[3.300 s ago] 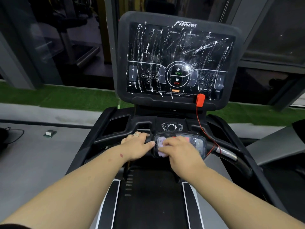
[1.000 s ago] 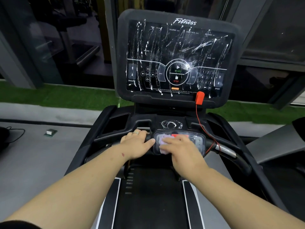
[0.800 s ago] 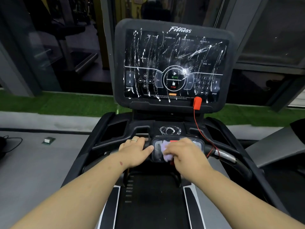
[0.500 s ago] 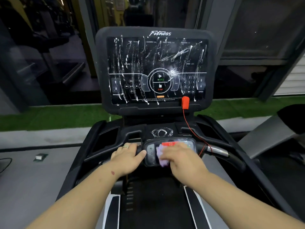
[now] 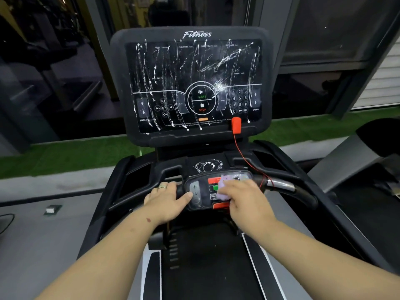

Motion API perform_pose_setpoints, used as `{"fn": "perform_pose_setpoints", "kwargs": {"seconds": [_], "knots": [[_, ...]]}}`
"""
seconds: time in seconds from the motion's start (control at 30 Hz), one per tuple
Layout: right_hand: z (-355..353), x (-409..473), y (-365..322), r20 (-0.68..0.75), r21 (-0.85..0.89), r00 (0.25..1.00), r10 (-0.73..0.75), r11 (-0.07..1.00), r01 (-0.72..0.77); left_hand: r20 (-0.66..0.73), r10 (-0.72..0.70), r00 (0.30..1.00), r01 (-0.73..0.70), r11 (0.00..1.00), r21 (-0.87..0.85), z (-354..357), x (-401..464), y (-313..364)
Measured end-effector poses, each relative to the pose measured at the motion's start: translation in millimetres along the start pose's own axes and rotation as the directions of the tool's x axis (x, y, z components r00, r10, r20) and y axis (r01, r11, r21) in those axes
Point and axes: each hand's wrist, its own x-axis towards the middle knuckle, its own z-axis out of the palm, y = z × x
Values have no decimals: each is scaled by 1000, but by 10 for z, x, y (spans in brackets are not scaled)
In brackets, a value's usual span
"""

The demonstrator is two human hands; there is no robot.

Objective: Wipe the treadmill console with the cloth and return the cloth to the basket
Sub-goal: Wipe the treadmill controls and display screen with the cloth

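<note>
The treadmill console stands upright ahead, its dark screen streaked with white smears. Below it sits a small control pad with red and green buttons on the handlebar. My right hand presses a small lilac cloth onto the right half of that pad, fingers curled over the cloth. My left hand grips the handlebar just left of the pad, a ring on one finger, thumb touching the pad's edge. No basket is in view.
A red safety clip hangs on the console's lower edge, its red cord running down to the right handlebar. White smears mark the tray above the pad. The black belt lies below; green turf and glass walls lie behind.
My right hand has slid the cloth rightward across the control pad, uncovering the pad's left buttons. My head turned, shifting the console in view. The left hand stays on the bar.
</note>
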Motion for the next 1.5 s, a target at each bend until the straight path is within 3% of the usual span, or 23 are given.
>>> {"fn": "perform_pose_setpoints", "kwargs": {"seconds": [0.07,0.2,0.3,0.4,0.47,0.53,0.57,0.63,0.73,0.83,0.87,0.93,1.0,1.03,1.13,1.17,1.23,1.33,1.37,1.43,1.5], "knots": [[-25,-35,-80,88,36,994,-60,998,57,-1,0,1000,0,1000,-4,-5,-6,3],[-107,60,98,-168,136,983,77,989,-55,0,-2,1000,2,1000,1,-3,-8,8],[-23,0,59,-58,-17,998,22,1000,-23,9,-9,1000,9,1000,1,-8,-7,9],[-99,14,-29,15,83,997,-78,994,77,18,-15,1000,15,1000,-4,-16,-8,17],[-191,94,58,-129,188,992,9,982,15,20,-17,1000,18,1000,-4,-10,-5,20],[-199,136,127,-205,170,972,112,982,-77,13,-19,1000,19,1000,-3,-6,-3,21],[-154,132,113,-167,99,980,111,991,-95,11,-21,1000,21,1000,-2,-6,-3,21],[-41,98,36,-55,-38,998,-16,999,14,15,-23,1000,23,1000,-2,-4,-6,17],[-121,162,-73,37,137,999,-33,990,28,15,-21,1000,21,1000,1,1,-7,9],[-217,228,-25,-165,215,985,54,977,-17,7,-18,1000,18,1000,0,9,3,4],[-204,208,-48,-149,169,988,46,985,-21,6,-19,1000,19,1000,-1,12,2,2],[-88,111,-143,17,25,998,-54,998,53,5,-20,1000,20,1000,-1,21,5,-5],[-18,36,-212,154,15,973,-174,985,174,-3,-21,1000,21,1000,1,31,2,-10],[-73,52,-253,150,33,969,-194,981,191,-7,-20,1000,20,1000,0,31,1,-9],[-198,143,-38,-213,104,975,-60,991,83,-8,-19,1000,19,1000,1,30,0,1],[-219,143,61,-268,92,963,22,996,3,-7,-21,1000,21,1000,2,29,-2,2],[-157,94,108,-204,-49,973,111,991,-123,-3,-25,1000,25,1000,4,25,5,5],[-53,23,14,-55,-73,997,-58,996,54,0,-29,1000,29,1000,-3,23,9,8],[-113,67,-3,-55,-8,997,-52,999,52,-1,-29,1000,29,1000,-4,21,10,12],[-237,163,128,-185,130,980,76,990,-52,-6,-31,1000,31,1000,-2,25,5,18],[-300,172,246,-260,141,945,196,976,-164,-12,-34,999,34,999,-2,29,-8,21]]}}
